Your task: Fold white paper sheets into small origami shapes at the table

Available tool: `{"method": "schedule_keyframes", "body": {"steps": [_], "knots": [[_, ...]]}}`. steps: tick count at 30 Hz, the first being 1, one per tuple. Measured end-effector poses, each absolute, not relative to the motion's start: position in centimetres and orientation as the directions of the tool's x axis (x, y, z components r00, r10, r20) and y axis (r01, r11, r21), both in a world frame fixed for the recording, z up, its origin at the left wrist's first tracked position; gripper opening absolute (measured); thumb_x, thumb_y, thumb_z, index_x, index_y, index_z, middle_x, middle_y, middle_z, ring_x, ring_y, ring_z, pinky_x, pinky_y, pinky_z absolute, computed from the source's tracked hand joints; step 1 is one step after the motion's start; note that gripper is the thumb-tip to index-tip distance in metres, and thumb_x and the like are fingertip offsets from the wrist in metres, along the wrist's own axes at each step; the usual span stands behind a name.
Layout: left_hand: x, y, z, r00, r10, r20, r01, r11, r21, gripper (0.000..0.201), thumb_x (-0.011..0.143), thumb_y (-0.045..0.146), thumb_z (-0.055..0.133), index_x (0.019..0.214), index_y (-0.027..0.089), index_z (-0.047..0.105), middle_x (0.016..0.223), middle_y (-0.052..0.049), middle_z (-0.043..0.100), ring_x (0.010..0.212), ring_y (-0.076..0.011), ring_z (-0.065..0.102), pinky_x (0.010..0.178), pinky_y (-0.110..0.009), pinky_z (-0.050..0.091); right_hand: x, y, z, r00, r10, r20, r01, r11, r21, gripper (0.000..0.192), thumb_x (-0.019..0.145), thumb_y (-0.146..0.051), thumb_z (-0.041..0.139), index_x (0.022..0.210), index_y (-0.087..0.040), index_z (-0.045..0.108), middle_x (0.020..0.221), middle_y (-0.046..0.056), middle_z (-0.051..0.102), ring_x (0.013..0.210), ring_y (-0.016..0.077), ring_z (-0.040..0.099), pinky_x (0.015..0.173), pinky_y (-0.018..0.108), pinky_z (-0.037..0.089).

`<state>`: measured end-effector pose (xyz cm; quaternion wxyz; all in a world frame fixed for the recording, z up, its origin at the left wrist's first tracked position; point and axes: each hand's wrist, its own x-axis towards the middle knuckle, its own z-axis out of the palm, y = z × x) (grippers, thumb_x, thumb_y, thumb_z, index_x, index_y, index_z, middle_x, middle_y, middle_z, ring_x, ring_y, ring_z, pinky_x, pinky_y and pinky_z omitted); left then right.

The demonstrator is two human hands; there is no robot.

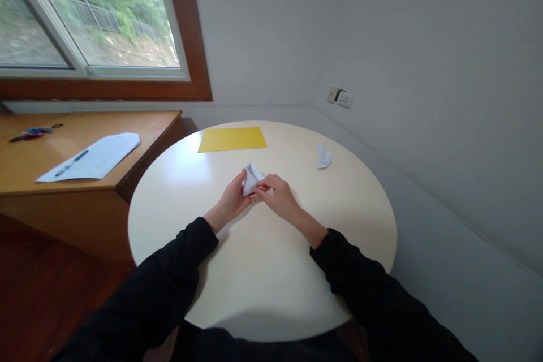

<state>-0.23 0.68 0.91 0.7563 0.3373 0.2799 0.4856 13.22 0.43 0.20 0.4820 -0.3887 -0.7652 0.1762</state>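
Observation:
A small piece of folded white paper is held between both hands, just above the middle of the round table. My left hand grips it from the left, thumb along its near side and fingers passing underneath. With thumb and fingertips closed, my right hand pinches its right edge. The paper has creased, angled faces and a raised point at the top. My right fingers cover part of its right side.
On the round cream table lie a yellow sheet at the back and a second folded white paper at the right. A wooden desk at left bears white sheets, a pen and scissors.

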Motion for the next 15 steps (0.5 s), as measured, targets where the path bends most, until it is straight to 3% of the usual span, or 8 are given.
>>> {"method": "schedule_keyframes", "body": {"steps": [7, 15], "knots": [[-0.08, 0.26, 0.61, 0.359, 0.933, -0.021, -0.483, 0.205, 0.851, 0.011, 0.077, 0.024, 0.055, 0.084, 0.016, 0.055, 0.079, -0.004, 0.062, 0.075, -0.0144, 0.06, 0.073, -0.03, 0.048, 13.18, 0.64, -0.01, -0.171, 0.801, 0.574, 0.503, 0.572, -0.648, 0.011, 0.072, -0.021, 0.06, 0.061, -0.02, 0.059, 0.06, -0.001, 0.053, 0.06, 0.0134, 0.048, 0.058, 0.026, 0.037], [0.14, 0.58, 0.06, 0.269, 0.963, -0.025, -0.46, 0.151, 0.875, 0.012, 0.076, 0.012, 0.049, 0.084, 0.01, 0.057, 0.084, -0.009, 0.064, 0.078, -0.0165, 0.062, 0.08, -0.035, 0.05, 13.3, 0.83, -0.15, -0.125, 0.804, 0.581, 0.504, 0.556, -0.661, 0.012, 0.072, -0.028, 0.06, 0.062, -0.02, 0.058, 0.06, -0.001, 0.054, 0.059, 0.0131, 0.047, 0.057, 0.026, 0.037]]}}
